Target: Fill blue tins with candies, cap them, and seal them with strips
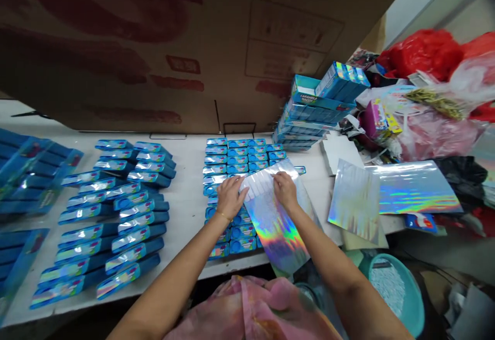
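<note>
A holographic film sheet (275,229) lies over a block of blue boxes with shiny rainbow lids (242,157), and its upper end shows a white gridded backing (260,185). My left hand (230,198) grips the sheet's left edge, and my right hand (286,191) holds its upper part. The sheet hides the middle of the block. More blue boxes (116,226) stand in slanted rows to the left.
A large cardboard carton (154,46) hangs over the white table's (187,211) far side. Stacked boxes (309,113), loose holographic sheets (413,188) and red plastic bags (425,54) crowd the right. A teal basin (394,293) sits below the table's right.
</note>
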{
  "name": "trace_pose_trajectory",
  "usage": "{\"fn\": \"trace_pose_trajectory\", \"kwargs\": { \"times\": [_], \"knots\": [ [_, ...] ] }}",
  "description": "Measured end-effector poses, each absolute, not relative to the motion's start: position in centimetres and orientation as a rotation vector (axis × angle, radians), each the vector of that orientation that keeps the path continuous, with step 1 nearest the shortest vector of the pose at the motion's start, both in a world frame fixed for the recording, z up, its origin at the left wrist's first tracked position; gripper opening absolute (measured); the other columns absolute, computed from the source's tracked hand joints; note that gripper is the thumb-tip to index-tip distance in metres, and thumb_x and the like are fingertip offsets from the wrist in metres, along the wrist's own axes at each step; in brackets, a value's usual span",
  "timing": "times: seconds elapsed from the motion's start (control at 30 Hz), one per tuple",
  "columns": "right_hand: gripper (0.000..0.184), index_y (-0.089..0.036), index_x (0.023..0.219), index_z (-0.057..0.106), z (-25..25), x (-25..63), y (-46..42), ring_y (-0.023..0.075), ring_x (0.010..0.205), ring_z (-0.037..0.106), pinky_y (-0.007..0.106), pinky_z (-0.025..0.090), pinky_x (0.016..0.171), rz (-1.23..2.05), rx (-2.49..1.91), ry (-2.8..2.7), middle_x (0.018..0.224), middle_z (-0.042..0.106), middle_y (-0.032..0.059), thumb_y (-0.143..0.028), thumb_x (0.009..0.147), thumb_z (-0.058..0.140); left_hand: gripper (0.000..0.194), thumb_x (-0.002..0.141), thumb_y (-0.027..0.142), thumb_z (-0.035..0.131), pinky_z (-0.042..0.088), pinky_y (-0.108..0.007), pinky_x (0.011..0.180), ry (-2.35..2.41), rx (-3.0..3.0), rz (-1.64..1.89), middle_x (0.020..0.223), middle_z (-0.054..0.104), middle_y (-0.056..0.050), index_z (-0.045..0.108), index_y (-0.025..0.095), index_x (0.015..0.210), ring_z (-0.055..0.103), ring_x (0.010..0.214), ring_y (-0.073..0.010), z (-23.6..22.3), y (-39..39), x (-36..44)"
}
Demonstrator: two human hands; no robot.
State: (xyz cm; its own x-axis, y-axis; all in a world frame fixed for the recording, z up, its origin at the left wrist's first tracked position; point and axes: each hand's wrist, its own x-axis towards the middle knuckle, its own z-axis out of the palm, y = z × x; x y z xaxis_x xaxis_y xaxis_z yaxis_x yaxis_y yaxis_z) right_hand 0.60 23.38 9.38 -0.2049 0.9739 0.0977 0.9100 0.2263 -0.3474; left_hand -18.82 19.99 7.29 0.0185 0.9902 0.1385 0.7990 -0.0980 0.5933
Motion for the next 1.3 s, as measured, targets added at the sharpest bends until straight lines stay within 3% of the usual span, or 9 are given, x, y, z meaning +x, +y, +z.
{"fn": "trace_pose_trajectory", "kwargs": {
  "times": [0.13, 0.3, 0.53, 0.77, 0.97, 1.13, 1.3],
  "knots": [
    [0.032, -0.020, 0.109, 0.057, 9.0, 3.7, 27.7, 0.0187, 0.093, 0.045, 0.030, 0.036, 0.082, 0.218, -1.773, -2.305, 0.106, 0.053, 0.0073, -0.018, 0.083, 0.040, 0.045, 0.074, 0.041, 0.051, 0.029, -0.041, 0.088, 1.850, 2.022, 0.544, 0.113, 0.053, -0.009, 0.050, 0.021, 0.114, 0.040, 0.107, -0.0268, 7.0, 23.9, -13.5],
    [0.034, -0.029, 0.118, 0.048, 7.5, 2.7, 29.1, 0.0209, 0.096, 0.042, 0.032, 0.034, 0.076, 0.195, -1.616, -2.692, 0.114, 0.050, 0.0052, -0.026, 0.085, 0.041, 0.035, 0.071, 0.035, 0.057, 0.029, -0.040, 0.085, 1.948, 1.940, 0.536, 0.103, 0.055, -0.007, 0.057, 0.023, 0.104, 0.039, 0.104, -0.0270, 5.3, 25.2, -11.8],
    [0.030, -0.022, 0.109, 0.053, 6.8, 2.9, 28.6, 0.0194, 0.096, 0.041, 0.030, 0.033, 0.076, 0.124, -1.485, -2.792, 0.115, 0.050, 0.0064, -0.024, 0.088, 0.033, 0.032, 0.070, 0.036, 0.057, 0.027, -0.040, 0.086, 1.960, 1.901, 0.672, 0.099, 0.056, -0.006, 0.059, 0.024, 0.100, 0.039, 0.103, -0.0262, 4.5, 24.9, -11.9],
    [0.034, -0.024, 0.119, 0.045, 6.6, 2.8, 29.2, 0.0206, 0.098, 0.041, 0.031, 0.033, 0.074, 0.098, -1.426, -2.850, 0.117, 0.049, 0.0073, -0.025, 0.086, 0.038, 0.032, 0.071, 0.036, 0.056, 0.026, -0.040, 0.087, 1.963, 1.905, 0.711, 0.099, 0.056, -0.006, 0.059, 0.023, 0.100, 0.040, 0.103, -0.0257, 4.1, 25.0, -11.8],
    [0.023, -0.021, 0.100, 0.058, 6.3, 3.6, 28.9, 0.0187, 0.096, 0.043, 0.029, 0.034, 0.075, 0.109, -1.408, -2.811, 0.110, 0.054, 0.0055, -0.024, 0.086, 0.039, 0.029, 0.071, 0.034, 0.056, 0.026, -0.040, 0.087, 1.950, 1.872, 0.743, 0.098, 0.056, -0.006, 0.060, 0.024, 0.098, 0.040, 0.102, -0.0255, 3.9, 24.9, -11.8],
    [0.018, -0.017, 0.081, 0.062, 11.2, 4.2, 26.7, 0.0189, 0.088, 0.047, 0.030, 0.034, 0.072, 0.165, -1.476, -2.693, 0.102, 0.057, 0.0079, -0.021, 0.083, 0.044, 0.029, 0.070, 0.032, 0.056, 0.026, -0.042, 0.087, 1.917, 1.832, 0.766, 0.098, 0.057, -0.007, 0.061, 0.023, 0.098, 0.040, 0.102, -0.0267, 3.9, 25.2, -11.8],
    [0.010, -0.017, 0.069, 0.059, 16.2, 4.0, 24.4, 0.0125, 0.065, 0.051, 0.024, 0.037, 0.061, 0.658, -1.680, -2.142, 0.075, 0.058, 0.0024, -0.020, 0.073, 0.051, 0.024, 0.073, 0.031, 0.052, 0.028, -0.043, 0.088, 1.766, 1.637, 0.909, 0.101, 0.058, -0.007, 0.064, 0.022, 0.091, 0.043, 0.101, -0.0264, 5.2, 25.1, -12.7]
  ]
}}
